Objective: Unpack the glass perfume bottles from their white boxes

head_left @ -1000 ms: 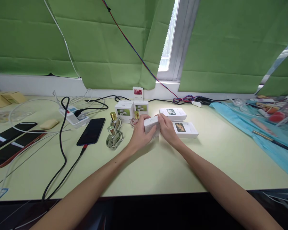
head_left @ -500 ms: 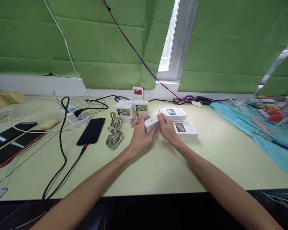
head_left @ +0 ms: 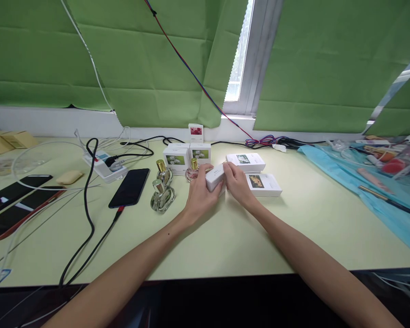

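Observation:
A small white perfume box [head_left: 214, 176] is held above the table by both hands. My left hand [head_left: 201, 191] wraps around its left side, the thumb in front. The fingers of my right hand [head_left: 237, 182] are bent against its right end and partly hide it. Just left of my hands stands a perfume bottle [head_left: 192, 174] with pink liquid and a gold cap. Two clear perfume bottles, one gold-capped [head_left: 164, 173] and one pale-capped [head_left: 162, 199], stand further left. Close to my right hand lie two flat white boxes with flower pictures, one behind [head_left: 254, 167], one nearer [head_left: 266, 186].
White boxes [head_left: 177, 166] with flower pictures stand behind the bottles. A black phone [head_left: 129, 187] on a cable and a power strip [head_left: 104, 166] lie left. A blue plastic sheet [head_left: 372, 200] with cosmetics covers the right side. Cables [head_left: 276, 140] run along the back.
My right hand has shifted very slightly left against the box's end. The box stays in both hands at nearly the same place; the other things have not moved.

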The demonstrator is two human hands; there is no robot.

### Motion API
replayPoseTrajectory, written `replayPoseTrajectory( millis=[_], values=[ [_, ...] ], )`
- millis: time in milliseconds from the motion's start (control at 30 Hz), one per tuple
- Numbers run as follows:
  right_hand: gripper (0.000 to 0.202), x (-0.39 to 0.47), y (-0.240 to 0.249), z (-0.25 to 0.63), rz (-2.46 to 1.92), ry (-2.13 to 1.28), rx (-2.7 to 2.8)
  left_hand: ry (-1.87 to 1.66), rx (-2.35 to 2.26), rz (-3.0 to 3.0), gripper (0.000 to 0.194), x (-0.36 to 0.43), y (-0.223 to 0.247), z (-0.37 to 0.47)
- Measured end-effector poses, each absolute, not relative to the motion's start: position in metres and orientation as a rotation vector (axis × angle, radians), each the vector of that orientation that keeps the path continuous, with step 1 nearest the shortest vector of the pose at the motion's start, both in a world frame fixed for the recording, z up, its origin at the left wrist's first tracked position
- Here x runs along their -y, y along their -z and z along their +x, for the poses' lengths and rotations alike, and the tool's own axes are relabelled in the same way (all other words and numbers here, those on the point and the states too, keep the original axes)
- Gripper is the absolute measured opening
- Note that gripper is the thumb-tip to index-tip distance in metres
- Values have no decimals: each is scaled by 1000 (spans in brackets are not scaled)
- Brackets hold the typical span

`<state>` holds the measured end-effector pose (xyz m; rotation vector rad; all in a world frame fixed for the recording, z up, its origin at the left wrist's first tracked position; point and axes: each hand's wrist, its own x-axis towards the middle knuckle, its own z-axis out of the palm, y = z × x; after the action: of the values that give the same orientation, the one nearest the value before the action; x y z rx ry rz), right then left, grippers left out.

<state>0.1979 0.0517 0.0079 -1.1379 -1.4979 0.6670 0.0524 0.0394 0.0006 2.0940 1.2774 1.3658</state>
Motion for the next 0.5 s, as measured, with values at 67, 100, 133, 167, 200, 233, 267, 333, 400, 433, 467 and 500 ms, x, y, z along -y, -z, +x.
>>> replayPoseTrajectory(
  millis=[67,100,133,167,200,233,267,333,400,433,467,500],
  values=[
    [36,-51,-8,198,-1137,-642,1512,-1373,-1279,2091,39,-39,-1,53],
    [36,-51,-8,197,-1136,-632,1517,-1377,-1281,2090,39,-39,-1,53],
    [36,-51,-9,197,-1135,-626,1521,-1379,-1284,2090,39,-39,-1,53],
    [36,-52,-9,197,-1135,-625,1523,-1381,-1285,2092,38,-39,-1,53],
    [36,-52,-9,197,-1137,-628,1525,-1381,-1284,2094,38,-39,-2,53],
    [36,-52,-9,197,-1138,-632,1525,-1379,-1282,2095,38,-38,-2,53],
    [35,-52,-9,197,-1139,-636,1526,-1375,-1279,2095,38,-38,-2,53],
    [35,-52,-9,197,-1138,-639,1526,-1368,-1271,2095,37,-38,-3,54],
    [34,-52,-9,197,-1136,-631,1531,-1365,-1263,2095,37,-38,-3,54],
    [34,-52,-9,197,-1136,-627,1535,-1366,-1259,2096,37,-38,-3,54],
    [33,-52,-9,197,-1138,-623,1538,-1367,-1254,2099,37,-38,-3,54],
    [33,-52,-9,197,-1142,-619,1541,-1370,-1248,2103,37,-38,-3,54]
  ],
)
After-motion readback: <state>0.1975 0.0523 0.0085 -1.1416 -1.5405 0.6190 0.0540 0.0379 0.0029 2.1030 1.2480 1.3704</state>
